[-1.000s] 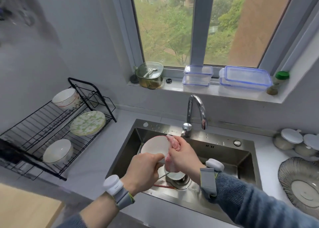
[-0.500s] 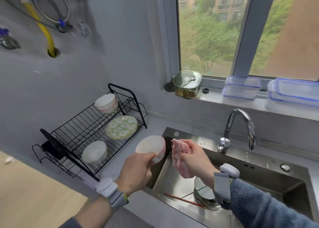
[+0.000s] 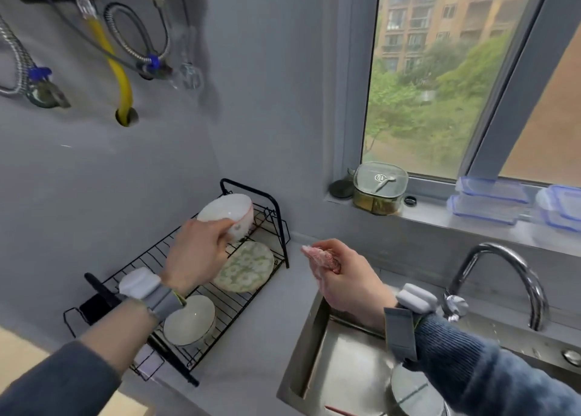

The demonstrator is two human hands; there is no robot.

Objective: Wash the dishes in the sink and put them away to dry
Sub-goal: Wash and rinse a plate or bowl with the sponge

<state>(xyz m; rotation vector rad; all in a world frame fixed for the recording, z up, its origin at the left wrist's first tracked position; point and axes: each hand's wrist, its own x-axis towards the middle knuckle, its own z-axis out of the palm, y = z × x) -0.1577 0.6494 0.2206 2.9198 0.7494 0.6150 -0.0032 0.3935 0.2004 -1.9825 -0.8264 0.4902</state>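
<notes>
My left hand (image 3: 196,253) grips a white bowl (image 3: 229,211) with a pink rim, held tilted over the far end of the black wire drying rack (image 3: 270,214). On the rack lie a green flowered plate (image 3: 246,267) and a second white bowl (image 3: 190,321). My right hand (image 3: 349,278) holds a pink cloth (image 3: 322,256) above the left edge of the steel sink (image 3: 342,362). In the sink lie a grey plate (image 3: 415,390) and a red chopstick (image 3: 341,411), both partly cut off by my right sleeve and the frame edge.
A curved tap (image 3: 503,277) stands behind the sink. The window sill carries a lidded glass jar (image 3: 379,187) and stacked clear boxes (image 3: 490,203). Hoses and a yellow pipe (image 3: 116,66) hang on the wall above the rack. Grey counter (image 3: 270,330) lies between rack and sink.
My left hand has carried the white bowl from the sink leftward to over the rack's far end. My right hand with the pink cloth has lifted to the sink's left edge. My view has turned left.
</notes>
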